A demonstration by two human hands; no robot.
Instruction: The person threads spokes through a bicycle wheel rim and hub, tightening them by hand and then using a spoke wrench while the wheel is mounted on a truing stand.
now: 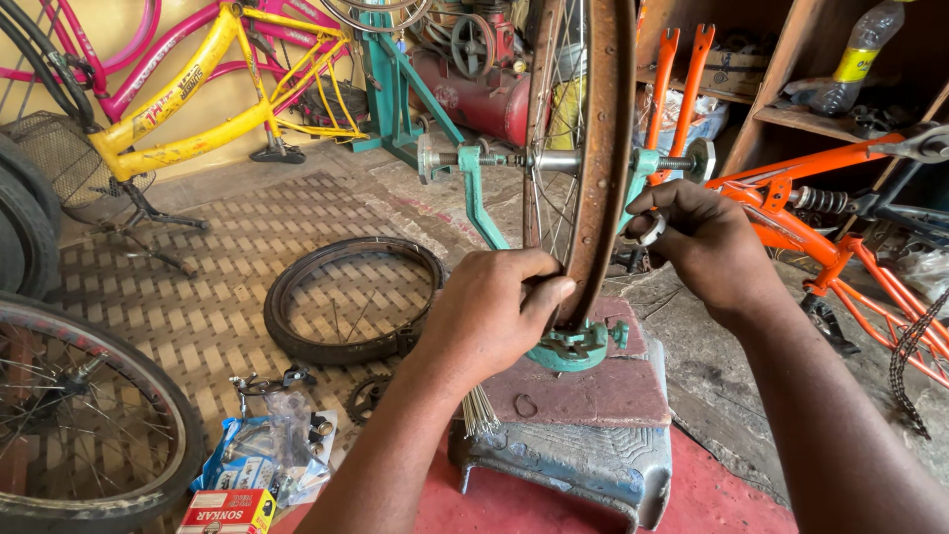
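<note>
**Op:** Cluttered bicycle workshop, seen from the head camera. Patterned floor point(247, 267) below me, a yellow and pink bicycle point(188, 109) leaning at the far wall, an orange bicycle frame point(840, 237) at my right under wooden shelves point(791, 109) with a plastic bottle point(860, 54) lying on one.

**Desk:** What sits in front of you?

**Op:** A rusty wheel rim point(598, 148) stands upright, edge-on to me, its axle carried in a teal truing stand point(554, 247). The stand rests on a worn reddish block point(593, 391) that lies on a blue-grey stool point(573, 465).

**Desk:** Your hands?

**Op:** My left hand point(489, 316) grips the near lower part of the rim, fingers point(539, 267) curled over its left side and thumb pressed on the edge. My right hand point(707, 242) is at the rim's right side, just beside the stand's arm, fingers pinched narrow on a small pale part point(652, 229); I can't tell what it is.

**Desk:** Anything else nearby?

**Op:** A bundle of loose spokes point(479, 410) sticks out under my left wrist. On the floor left of that lie a bare tyre point(351, 297), a small sprocket point(366, 396), some plastic packets point(267, 450) and a red and yellow carton point(227, 511). Another spoked wheel point(89, 425) fills the lower left corner, and a red compressor tank point(474, 94) stands behind the rim.
</note>
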